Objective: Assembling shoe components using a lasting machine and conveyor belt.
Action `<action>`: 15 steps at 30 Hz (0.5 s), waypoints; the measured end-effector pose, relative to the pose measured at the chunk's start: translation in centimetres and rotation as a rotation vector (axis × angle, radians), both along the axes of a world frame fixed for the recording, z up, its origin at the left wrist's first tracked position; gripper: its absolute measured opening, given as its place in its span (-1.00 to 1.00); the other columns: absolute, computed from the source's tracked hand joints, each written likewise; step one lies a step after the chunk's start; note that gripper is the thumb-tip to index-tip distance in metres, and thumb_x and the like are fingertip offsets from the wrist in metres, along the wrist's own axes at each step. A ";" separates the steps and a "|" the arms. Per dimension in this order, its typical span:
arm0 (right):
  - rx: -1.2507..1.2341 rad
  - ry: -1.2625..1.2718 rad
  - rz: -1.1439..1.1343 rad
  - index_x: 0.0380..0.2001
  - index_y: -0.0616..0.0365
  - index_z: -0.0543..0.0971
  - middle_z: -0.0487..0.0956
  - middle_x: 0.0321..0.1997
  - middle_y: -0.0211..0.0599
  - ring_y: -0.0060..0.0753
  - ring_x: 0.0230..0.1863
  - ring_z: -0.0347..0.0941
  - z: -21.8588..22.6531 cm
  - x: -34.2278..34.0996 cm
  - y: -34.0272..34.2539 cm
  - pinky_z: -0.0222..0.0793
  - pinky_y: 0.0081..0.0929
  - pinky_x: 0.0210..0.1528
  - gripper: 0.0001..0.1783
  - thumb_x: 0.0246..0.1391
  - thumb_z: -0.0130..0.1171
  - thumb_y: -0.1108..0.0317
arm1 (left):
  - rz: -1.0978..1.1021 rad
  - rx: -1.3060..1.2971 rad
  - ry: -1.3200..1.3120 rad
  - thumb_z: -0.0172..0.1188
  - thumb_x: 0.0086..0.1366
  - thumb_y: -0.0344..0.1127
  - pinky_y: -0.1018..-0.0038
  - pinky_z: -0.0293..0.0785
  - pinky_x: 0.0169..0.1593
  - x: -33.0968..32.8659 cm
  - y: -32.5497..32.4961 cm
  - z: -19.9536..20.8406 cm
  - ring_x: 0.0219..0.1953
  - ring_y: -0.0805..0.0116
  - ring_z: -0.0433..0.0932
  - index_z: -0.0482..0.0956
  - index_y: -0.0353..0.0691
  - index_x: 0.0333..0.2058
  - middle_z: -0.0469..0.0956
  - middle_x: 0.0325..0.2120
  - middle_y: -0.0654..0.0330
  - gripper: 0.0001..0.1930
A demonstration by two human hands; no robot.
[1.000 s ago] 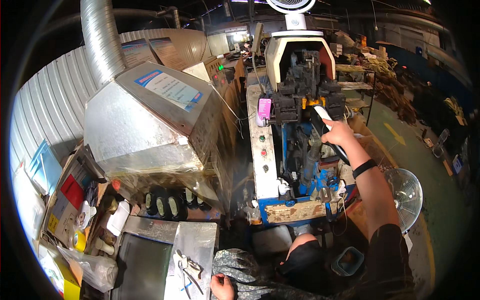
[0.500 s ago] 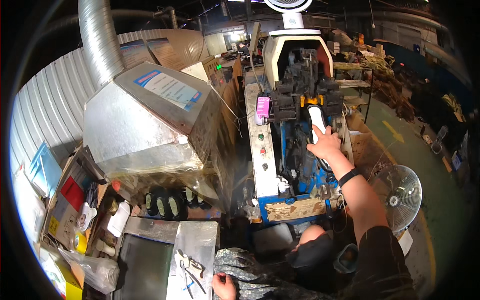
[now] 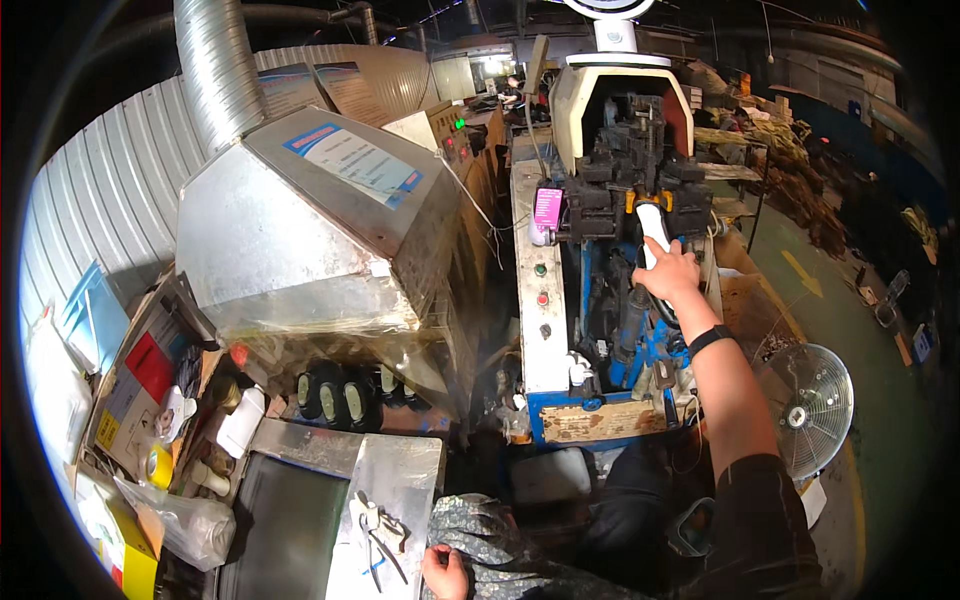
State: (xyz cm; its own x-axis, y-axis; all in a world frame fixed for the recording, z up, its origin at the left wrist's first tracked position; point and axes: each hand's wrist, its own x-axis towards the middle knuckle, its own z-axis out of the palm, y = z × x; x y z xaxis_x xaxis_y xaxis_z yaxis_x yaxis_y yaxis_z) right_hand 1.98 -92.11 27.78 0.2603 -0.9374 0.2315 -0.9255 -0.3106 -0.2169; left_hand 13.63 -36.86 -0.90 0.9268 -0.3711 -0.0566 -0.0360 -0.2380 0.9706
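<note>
My right hand point(image 3: 670, 272) is closed round the near end of a shoe point(image 3: 652, 225) with a long white underside facing up. The shoe's far end lies among the black clamps point(image 3: 641, 165) of a blue-framed machine, next to yellow parts. At the lower edge, my left hand point(image 3: 445, 573) is curled shut by the metal worktable point(image 3: 405, 455), with nothing visible in it. Pliers point(image 3: 372, 545) with open handles lie on the worktable beside that hand, near a small pale object.
A metal hood point(image 3: 290, 235) with a duct stands left of the machine. Dark shoes point(image 3: 350, 400) sit below it. Boxes, tape point(image 3: 158, 466) and plastic bags crowd the left. A caged fan point(image 3: 800, 415) stands by my right arm. Green and red buttons point(image 3: 542, 299) line the machine's panel.
The view has shifted, so the scene sits farther right. My right hand stays on the shoe, whose far end is now deeper among the clamps. My left hand remains by the pliers.
</note>
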 end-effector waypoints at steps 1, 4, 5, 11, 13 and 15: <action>0.017 -0.017 -0.007 0.33 -0.46 0.21 0.21 0.32 -0.13 0.11 0.21 0.24 0.2 0.2 -0.8 0.27 -0.12 0.19 -0.11 -0.18 0.18 -0.10 | 0.013 -0.051 0.019 0.10 0.31 -0.32 0.37 0.41 -0.18 0.0 -0.1 -0.3 -0.36 0.32 0.41 0.41 -0.30 -0.25 0.47 -0.43 0.14 -0.84; 0.033 -0.051 -0.005 0.34 -0.44 0.20 0.23 0.32 -0.11 0.13 0.24 0.23 0.5 0.8 -3.1 0.25 -0.12 0.22 -0.10 -0.18 0.17 -0.12 | 0.020 -0.008 0.024 0.09 0.32 -0.33 0.39 0.39 -0.25 -0.1 0.0 -0.8 -0.38 0.36 0.39 0.40 -0.28 -0.27 0.46 -0.43 0.14 -0.85; 0.048 -0.064 -0.005 0.34 -0.44 0.20 0.23 0.32 -0.11 0.13 0.24 0.23 0.7 0.9 -3.8 0.24 -0.12 0.22 -0.10 -0.18 0.16 -0.11 | 0.027 -0.010 -0.002 0.09 0.33 -0.30 0.40 0.39 -0.24 -0.1 0.0 -0.8 -0.38 0.36 0.39 0.40 -0.28 -0.27 0.46 -0.43 0.14 -0.84; 0.085 -0.065 -0.010 0.34 -0.45 0.19 0.22 0.34 -0.10 0.15 0.25 0.22 2.0 1.8 -5.3 0.21 -0.09 0.24 -0.08 -0.19 0.15 -0.16 | 0.051 -0.054 0.053 0.08 0.33 -0.30 0.44 0.38 -0.25 -0.5 -0.3 0.5 -0.38 0.38 0.38 0.40 -0.29 -0.25 0.46 -0.43 0.15 -0.84; 0.068 -0.065 -0.015 0.33 -0.45 0.20 0.24 0.33 -0.09 0.15 0.25 0.23 2.2 1.6 -5.3 0.21 -0.08 0.24 -0.08 -0.21 0.15 -0.16 | 0.036 -0.062 0.040 0.07 0.34 -0.30 0.46 0.37 -0.27 -0.3 -0.8 1.0 -0.40 0.41 0.36 0.39 -0.29 -0.26 0.45 -0.45 0.17 -0.84; -0.002 -0.129 0.033 0.30 -0.47 0.26 0.30 0.29 -0.08 0.18 0.23 0.26 2.0 1.1 -5.1 0.23 -0.07 0.22 -0.10 -0.25 0.15 -0.19 | 0.005 0.017 0.221 0.18 0.28 -0.24 0.33 0.43 -0.12 0.3 -0.7 1.6 -0.22 0.19 0.46 0.42 -0.33 -0.08 0.50 -0.20 -0.04 -0.67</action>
